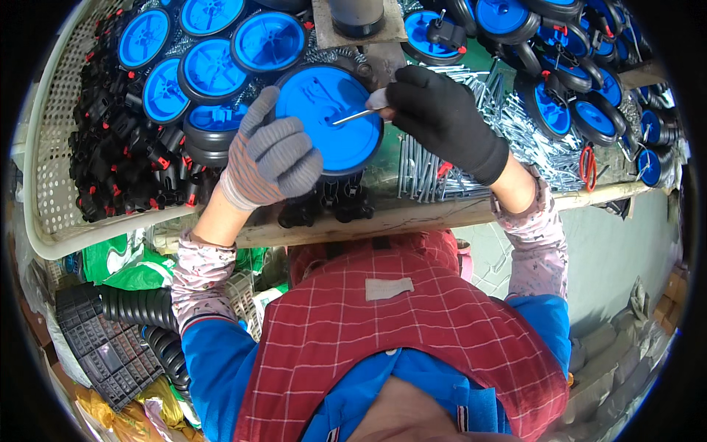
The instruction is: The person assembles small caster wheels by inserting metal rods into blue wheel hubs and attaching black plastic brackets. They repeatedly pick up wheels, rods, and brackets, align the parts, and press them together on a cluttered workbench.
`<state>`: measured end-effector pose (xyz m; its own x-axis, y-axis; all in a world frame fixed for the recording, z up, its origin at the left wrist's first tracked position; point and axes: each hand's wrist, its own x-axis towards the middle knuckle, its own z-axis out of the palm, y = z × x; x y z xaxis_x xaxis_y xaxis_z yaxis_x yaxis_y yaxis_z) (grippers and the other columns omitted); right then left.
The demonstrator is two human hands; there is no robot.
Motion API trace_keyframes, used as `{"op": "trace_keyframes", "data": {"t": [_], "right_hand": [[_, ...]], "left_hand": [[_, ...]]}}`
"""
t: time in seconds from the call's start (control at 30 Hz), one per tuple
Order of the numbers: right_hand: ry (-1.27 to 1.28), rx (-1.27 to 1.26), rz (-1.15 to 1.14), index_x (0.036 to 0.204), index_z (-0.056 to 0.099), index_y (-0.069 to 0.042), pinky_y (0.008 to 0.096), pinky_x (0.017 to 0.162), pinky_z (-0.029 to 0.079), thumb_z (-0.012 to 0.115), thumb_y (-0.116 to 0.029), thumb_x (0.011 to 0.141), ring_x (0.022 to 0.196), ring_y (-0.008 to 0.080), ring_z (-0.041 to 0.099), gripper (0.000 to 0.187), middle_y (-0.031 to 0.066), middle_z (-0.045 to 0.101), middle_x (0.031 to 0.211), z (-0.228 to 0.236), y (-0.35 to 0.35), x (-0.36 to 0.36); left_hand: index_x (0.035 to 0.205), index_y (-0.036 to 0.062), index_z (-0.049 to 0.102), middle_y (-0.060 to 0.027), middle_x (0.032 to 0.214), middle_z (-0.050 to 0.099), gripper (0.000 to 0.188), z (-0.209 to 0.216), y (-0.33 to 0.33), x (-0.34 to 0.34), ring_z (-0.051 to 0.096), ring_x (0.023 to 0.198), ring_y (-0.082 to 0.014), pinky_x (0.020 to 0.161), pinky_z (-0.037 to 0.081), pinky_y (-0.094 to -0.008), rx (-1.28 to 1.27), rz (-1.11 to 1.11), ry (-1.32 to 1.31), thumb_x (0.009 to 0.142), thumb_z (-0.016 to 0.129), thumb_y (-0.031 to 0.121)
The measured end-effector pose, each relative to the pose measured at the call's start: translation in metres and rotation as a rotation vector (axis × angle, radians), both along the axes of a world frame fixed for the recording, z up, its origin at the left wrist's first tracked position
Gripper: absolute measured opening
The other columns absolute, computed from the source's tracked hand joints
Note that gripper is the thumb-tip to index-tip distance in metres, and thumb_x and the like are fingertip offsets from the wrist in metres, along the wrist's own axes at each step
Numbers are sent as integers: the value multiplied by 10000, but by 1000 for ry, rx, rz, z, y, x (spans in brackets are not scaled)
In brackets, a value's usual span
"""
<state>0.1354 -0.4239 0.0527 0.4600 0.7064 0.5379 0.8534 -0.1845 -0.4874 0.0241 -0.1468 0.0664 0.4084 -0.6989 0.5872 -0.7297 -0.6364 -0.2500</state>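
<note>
My left hand (271, 156), in a grey knit glove, grips the left edge of a blue plastic wheel with a black tyre (335, 125), holding it flat over the bench edge. My right hand (442, 118), in a black glove, pinches a thin metal pin (353, 116) whose tip lies at the wheel's centre hub. Small black plastic parts (328, 206) sit just under the wheel by the bench's front edge.
A cream perforated basket (51, 140) at the left holds black-and-red fittings and blue wheels (210, 70). Loose metal pins (471, 158) cover the bench middle. More finished wheels (560, 66) pile at the right, near red-handled scissors (588, 166). Black corrugated hoses (143, 306) lie lower left.
</note>
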Motion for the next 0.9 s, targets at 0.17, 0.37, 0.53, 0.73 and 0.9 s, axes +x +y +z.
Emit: {"op": "trace_keyframes", "data": {"t": [0.17,0.37,0.53,0.73,0.9], "right_hand": [[16,-134,-4,1124,665,-94,342,666,533,748,-219,859,828,272,649,304,93,625,1028,30,29,-10],[3,-123,485,1495,384,-67,517,1069,388,611,-608,858,1328,401,459,866,186,407,1507,55,52,-35],[-216,-366,287,1361,555,-73,490,1083,414,783,-438,737,1114,307,647,758,129,665,1185,30,6,-55],[650,117,-271,1208,647,-4,321,836,501,796,-403,822,945,181,639,575,107,699,1035,-26,-58,-63],[924,447,-467,1237,603,43,291,836,469,707,-468,894,974,150,581,624,89,647,1087,-63,-63,-59]], "left_hand": [[999,211,559,-35,1062,491,286,1,0,-7,561,1012,-229,992,508,-595,18,-47,-22,746,691,193],[985,195,580,-54,1044,501,312,-13,-5,-27,585,996,-258,946,513,-604,-254,-61,47,710,727,196],[1114,91,606,-121,1122,578,446,-23,-42,-52,603,1077,-305,992,493,-519,-706,-35,335,707,787,116],[1140,52,617,-166,1137,593,565,-11,-7,-97,570,1002,-351,840,497,-445,-474,786,427,678,872,255],[1019,23,627,-162,1140,584,421,-33,2,-98,552,1032,-355,861,488,-438,-263,958,296,706,840,207]]}}
